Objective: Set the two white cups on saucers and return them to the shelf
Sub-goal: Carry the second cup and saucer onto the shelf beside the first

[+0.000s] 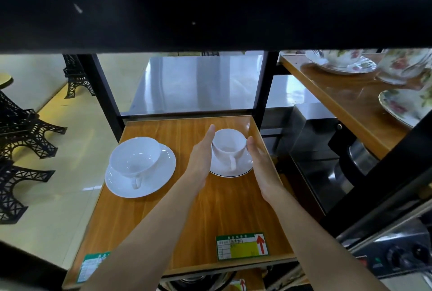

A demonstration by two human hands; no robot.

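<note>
Glossy wooden shelf (149, 220), round white cups (230, 143).

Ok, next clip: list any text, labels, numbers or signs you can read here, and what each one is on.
Green and yellow tag on the front edge of the wooden shelf: red upward arrow; the printed and handwritten characters are too blurred to read.
Green tag at the shelf's front left corner: text too blurred to read.
Small tag on the lower shelf: red arrow, nothing else legible.
Cups and saucers: no markings visible.
</note>
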